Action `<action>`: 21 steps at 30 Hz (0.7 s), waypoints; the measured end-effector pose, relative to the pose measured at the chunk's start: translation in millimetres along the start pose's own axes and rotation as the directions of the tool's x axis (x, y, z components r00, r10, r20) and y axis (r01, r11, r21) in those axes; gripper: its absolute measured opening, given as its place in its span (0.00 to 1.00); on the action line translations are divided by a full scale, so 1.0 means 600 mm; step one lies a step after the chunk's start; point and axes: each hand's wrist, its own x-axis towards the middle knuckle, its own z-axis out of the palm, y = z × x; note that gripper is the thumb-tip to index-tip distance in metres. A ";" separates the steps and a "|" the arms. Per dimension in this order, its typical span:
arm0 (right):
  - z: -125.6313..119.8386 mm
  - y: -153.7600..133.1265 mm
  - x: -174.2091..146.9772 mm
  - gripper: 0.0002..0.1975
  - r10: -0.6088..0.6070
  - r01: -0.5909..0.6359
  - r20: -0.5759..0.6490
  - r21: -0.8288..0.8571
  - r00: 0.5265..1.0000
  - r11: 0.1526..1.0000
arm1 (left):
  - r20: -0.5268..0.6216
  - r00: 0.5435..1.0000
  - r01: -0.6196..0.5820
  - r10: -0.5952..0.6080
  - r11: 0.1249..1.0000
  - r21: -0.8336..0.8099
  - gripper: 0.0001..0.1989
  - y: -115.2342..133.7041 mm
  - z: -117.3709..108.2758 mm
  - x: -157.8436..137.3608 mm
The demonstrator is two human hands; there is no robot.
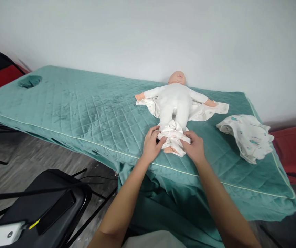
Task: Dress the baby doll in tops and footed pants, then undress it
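Observation:
A baby doll (176, 96) with a white cloth body lies on its back on the green quilted bed cover (98, 113), head by the wall, arms spread. White baby pants (173, 132) are bunched around its lower legs, and a foot shows below the cloth. My left hand (152, 143) grips the left side of the waistband, thumb on top. On the other side, my right hand (194, 144) pinches the same cloth. Beneath the doll's back and arms a white printed baby top (204, 111) is spread out.
Another white printed garment (250, 136) lies crumpled on the bed at the right. A black folding chair (47, 203) at lower left carries a white device (3, 235) and a dark phone-like slab. The bed has a face hole (30, 81). A red chair (294, 148) stands at right.

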 end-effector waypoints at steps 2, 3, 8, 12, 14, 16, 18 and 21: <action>-0.001 -0.010 -0.015 0.07 0.008 -0.008 0.022 0.001 1.000 1.000 | 0.000 1.000 0.003 -0.003 1.000 -0.004 0.09 -0.002 0.001 0.000; -0.002 -0.013 -0.020 0.08 0.010 -0.010 0.038 0.004 0.999 1.000 | -0.001 1.000 0.007 -0.007 1.000 -0.008 0.08 -0.002 0.001 0.000; -0.006 -0.009 -0.038 0.23 -0.028 0.026 0.178 0.013 0.984 1.000 | -0.011 0.999 0.031 -0.031 0.998 -0.047 0.08 -0.006 0.001 0.001; -0.005 -0.003 -0.054 0.37 -0.132 0.148 0.223 -0.057 0.966 0.987 | -0.017 1.000 0.006 -0.008 0.993 -0.119 0.11 -0.010 0.000 0.001; -0.003 -0.005 -0.059 0.32 -0.167 0.190 0.202 -0.100 0.965 0.977 | -0.003 1.000 -0.024 0.023 0.986 -0.166 0.16 -0.013 -0.003 0.001; 0.001 -0.009 -0.060 0.27 -0.191 0.214 0.165 -0.135 0.967 0.967 | 0.035 0.999 -0.034 0.041 0.980 -0.198 0.19 -0.016 -0.008 0.002; 0.004 -0.010 -0.060 0.25 -0.217 0.238 0.138 -0.159 0.966 0.958 | 0.093 0.994 -0.030 0.051 0.977 -0.210 0.21 -0.017 -0.016 0.003; 0.007 -0.005 -0.058 0.25 -0.247 0.261 0.097 -0.184 0.964 0.948 | 0.187 0.979 -0.048 0.087 0.978 -0.203 0.26 -0.018 -0.027 0.000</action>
